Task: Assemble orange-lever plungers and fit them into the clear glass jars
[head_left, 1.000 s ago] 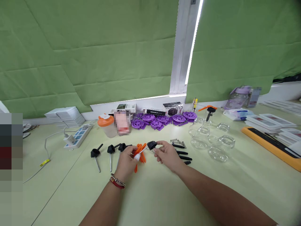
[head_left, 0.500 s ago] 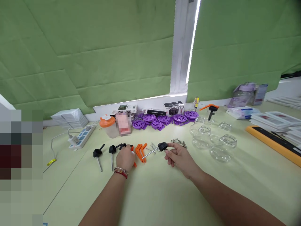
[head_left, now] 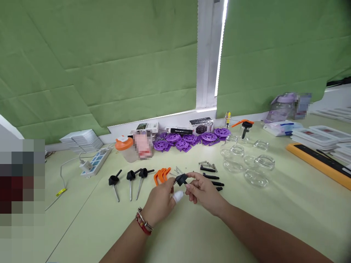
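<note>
In front of me, a black plastic piece with a metal rod [head_left: 181,179] is held between both hands above the table. My left hand [head_left: 161,201], with a white wrap on one finger, has its fingers closed at the piece's left side, hiding most of the rod. The thumb and fingers of my right hand [head_left: 204,191] pinch its right side. Several orange bent levers [head_left: 162,176] lie just beyond my left hand, beside some thin metal pins [head_left: 178,170]. To the left stand similar black pieces with rods [head_left: 143,174]. Short black rods [head_left: 211,176] lie beyond my right hand, near metal springs [head_left: 208,165].
Purple wheel-shaped parts [head_left: 189,138] line the back, by small boxes [head_left: 201,126]. Clear glass jars [head_left: 256,175] stand right of my hands. At left are a power strip [head_left: 95,162] and an orange-lidded cup [head_left: 124,144]. A yellow-orange tool [head_left: 318,166] lies far right.
My left hand has moved right from the row of black pieces to the piece in my right hand. That piece has shifted slightly left and down. The short black rods now show.
</note>
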The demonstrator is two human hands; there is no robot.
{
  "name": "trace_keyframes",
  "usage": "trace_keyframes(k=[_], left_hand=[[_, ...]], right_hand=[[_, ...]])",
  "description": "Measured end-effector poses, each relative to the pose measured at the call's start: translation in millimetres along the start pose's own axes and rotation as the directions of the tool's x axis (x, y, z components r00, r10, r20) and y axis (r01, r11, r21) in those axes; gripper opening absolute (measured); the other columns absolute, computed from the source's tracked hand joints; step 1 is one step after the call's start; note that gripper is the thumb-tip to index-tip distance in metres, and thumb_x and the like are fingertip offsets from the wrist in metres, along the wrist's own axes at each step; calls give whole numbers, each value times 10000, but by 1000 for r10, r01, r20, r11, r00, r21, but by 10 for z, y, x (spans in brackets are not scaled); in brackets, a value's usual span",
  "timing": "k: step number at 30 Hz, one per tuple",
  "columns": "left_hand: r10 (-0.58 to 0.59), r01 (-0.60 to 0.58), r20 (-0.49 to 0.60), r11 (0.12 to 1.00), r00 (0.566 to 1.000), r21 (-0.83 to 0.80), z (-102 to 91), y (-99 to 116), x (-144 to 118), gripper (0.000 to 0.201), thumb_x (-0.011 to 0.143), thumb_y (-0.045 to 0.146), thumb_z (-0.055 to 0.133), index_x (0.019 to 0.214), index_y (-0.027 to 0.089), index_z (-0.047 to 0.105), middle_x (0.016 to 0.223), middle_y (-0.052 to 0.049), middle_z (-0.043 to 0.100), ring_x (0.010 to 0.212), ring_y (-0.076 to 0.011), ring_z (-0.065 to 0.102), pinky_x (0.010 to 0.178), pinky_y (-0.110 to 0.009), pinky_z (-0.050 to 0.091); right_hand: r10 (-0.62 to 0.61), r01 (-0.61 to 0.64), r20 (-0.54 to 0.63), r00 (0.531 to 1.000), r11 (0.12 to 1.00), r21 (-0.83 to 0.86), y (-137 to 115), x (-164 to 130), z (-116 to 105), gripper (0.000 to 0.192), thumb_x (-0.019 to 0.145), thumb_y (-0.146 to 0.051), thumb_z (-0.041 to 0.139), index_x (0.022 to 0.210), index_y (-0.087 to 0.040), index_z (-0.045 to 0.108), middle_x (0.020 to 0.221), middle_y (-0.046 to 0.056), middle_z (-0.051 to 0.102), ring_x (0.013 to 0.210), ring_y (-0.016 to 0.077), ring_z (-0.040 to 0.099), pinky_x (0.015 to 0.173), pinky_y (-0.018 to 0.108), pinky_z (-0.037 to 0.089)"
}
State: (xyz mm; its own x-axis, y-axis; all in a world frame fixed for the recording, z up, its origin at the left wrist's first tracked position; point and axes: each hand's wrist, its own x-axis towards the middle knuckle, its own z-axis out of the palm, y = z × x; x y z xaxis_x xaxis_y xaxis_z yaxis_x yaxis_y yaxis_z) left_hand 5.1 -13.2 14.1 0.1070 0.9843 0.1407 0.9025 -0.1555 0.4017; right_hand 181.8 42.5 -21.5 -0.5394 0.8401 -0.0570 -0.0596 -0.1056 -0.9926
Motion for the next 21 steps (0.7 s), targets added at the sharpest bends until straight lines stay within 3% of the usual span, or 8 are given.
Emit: trace_keyframes(k=[2,4,5,7,9,12,16,21], left_hand=[[-29,28,34,999,999,20,-18,10,-62,232,850,238,397,1014,223,560,727,-56,647,607,-207,596,530,-283,390],[-84,84,-21,996,996,-10,-112,-122,-113,302,843,192,367,1083,235,545,811,-58,674,672,-210,622,580,-282,409],[-166,166,-76,986,983,-3,-185,-240,-135,299,843,204,367,1084,232,542,812,-57,678,670,-215,625,581,-284,409],[-340,357,-186,932,922,64,-353,-544,-171,285,834,221,381,1072,204,537,811,-75,679,690,-237,627,590,-292,408],[-526,586,-302,794,795,161,-498,-876,-201,281,831,234,366,1044,174,539,740,-98,665,658,-270,619,554,-307,393],[-627,706,-336,674,703,217,-580,-1267,-230,279,850,275,330,950,158,562,757,-141,664,717,-302,626,555,-318,402],[-680,743,-301,627,668,232,-472,-1478,-206,274,834,249,338,919,140,575,787,-166,673,748,-311,640,549,-320,419],[-676,736,-290,631,677,247,-352,-1517,-144,262,808,210,379,908,99,594,798,-199,680,757,-314,649,571,-333,440]], right_hand=[[-2,2,28,1000,1000,-3,-13,-26,10,521,783,-482,568,1186,-176,441,678,-10,603,524,114,557,488,251,439],[-2,3,48,999,1000,-17,-35,-44,-3,520,798,-487,553,1201,-180,434,689,-8,607,533,118,567,503,261,452],[0,1,50,999,1000,-23,-46,-49,-16,514,807,-483,544,1207,-181,431,699,-6,609,540,118,570,510,263,456],[7,-5,39,999,999,-32,-63,-46,-50,487,822,-470,530,1203,-181,436,718,0,613,559,117,575,525,264,460],[17,-16,24,1000,999,-43,-67,-32,-78,453,824,-457,532,1171,-176,457,727,4,613,570,115,574,532,262,460],[29,-27,26,999,998,-60,-44,-9,-90,414,820,-439,539,1126,-167,480,722,5,608,572,114,574,530,258,458],[38,-34,53,998,996,-78,2,-1,-76,382,814,-414,542,1106,-173,490,720,-1,600,572,111,575,524,251,457],[47,-43,47,998,995,-86,11,-2,-92,352,814,-392,539,1090,-178,495,725,-1,603,570,107,571,526,250,458]])
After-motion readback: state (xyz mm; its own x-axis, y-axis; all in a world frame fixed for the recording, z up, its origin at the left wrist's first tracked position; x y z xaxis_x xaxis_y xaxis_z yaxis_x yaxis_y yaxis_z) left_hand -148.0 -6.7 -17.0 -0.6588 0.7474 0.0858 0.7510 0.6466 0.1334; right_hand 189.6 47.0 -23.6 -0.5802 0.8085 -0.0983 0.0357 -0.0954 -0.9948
